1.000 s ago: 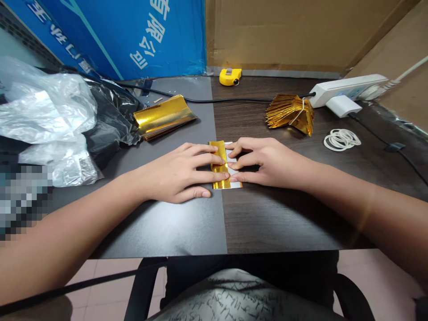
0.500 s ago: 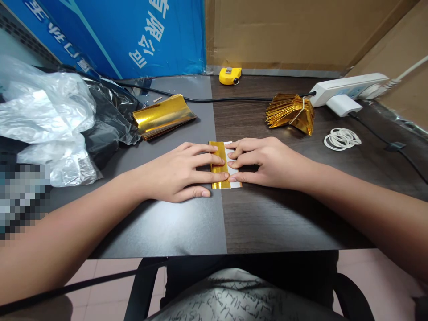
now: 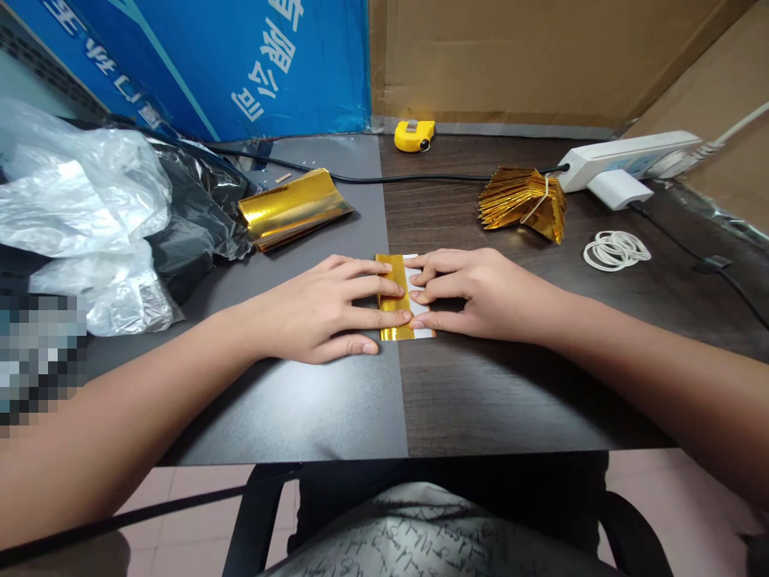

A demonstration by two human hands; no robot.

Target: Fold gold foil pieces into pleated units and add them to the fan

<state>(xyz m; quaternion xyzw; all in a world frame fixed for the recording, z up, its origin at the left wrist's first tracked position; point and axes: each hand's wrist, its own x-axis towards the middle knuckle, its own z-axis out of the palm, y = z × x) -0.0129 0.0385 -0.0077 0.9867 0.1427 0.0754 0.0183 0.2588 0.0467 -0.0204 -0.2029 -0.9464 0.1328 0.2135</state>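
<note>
Two hands, left hand [image 3: 324, 308] and right hand [image 3: 474, 292], fingers flat, pinning gold paper [image 3: 393, 298] on the table [image 3: 481, 393]; risk: uneven pressure could skew the crease

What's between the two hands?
In the head view, a folded gold foil sheet with a white underside lies between the left hand and right hand; both press it.

Counter [image 3: 336, 401] split in two surfaces: smooth grey on the left, dark wood grain [image 3: 510, 393] on the right. Behind it a blue printed board [image 3: 240, 64] leans at back left, plain brown cardboard panels [image 3: 510, 56] close off back and right. Pinkish floor tiles [image 3: 661, 497] below the counter edge. Black chair frame [image 3: 252, 513] at bottom. Even indoor light, soft glare on the grey half.
</note>
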